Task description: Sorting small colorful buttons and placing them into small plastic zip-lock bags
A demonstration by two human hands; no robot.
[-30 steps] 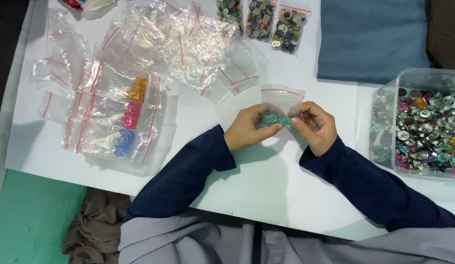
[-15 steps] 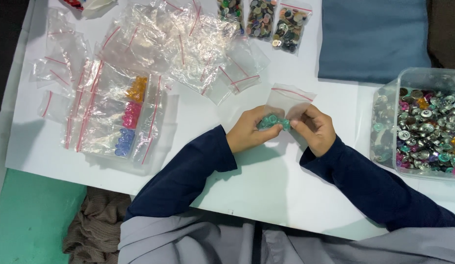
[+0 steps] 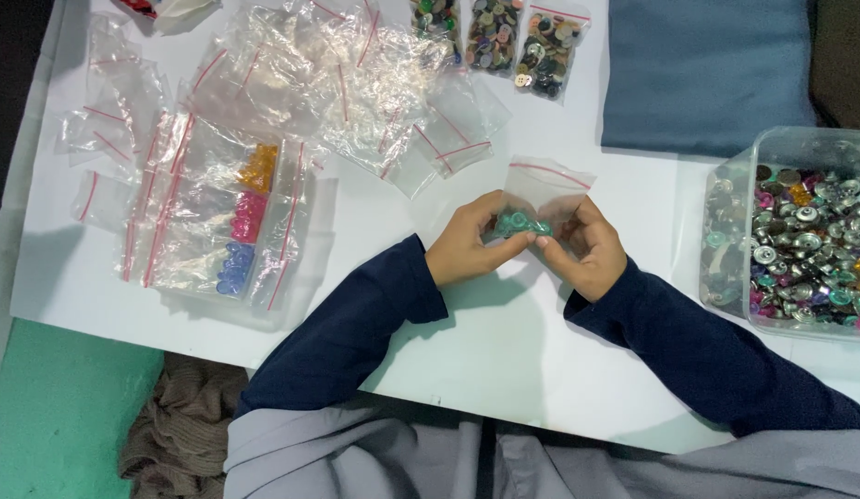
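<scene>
- My left hand [image 3: 467, 248] and right hand [image 3: 587, 248] pinch a small clear bag [image 3: 541, 189] of teal buttons [image 3: 520, 223], fingers closed on it, low over the white surface [image 3: 504, 351].
- I judge filling is in hand; sealing its strip needs a firm squeeze.
- Button tub [image 3: 726, 268] sits right, empty bags [image 3: 356, 74] left.

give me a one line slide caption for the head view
Both hands, left hand and right hand, hold teal buttons in a small clear bag.

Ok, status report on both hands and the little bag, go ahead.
Left hand and right hand both pinching a small clear bag of teal buttons. Bag low over the table. Nothing in the way.
</scene>
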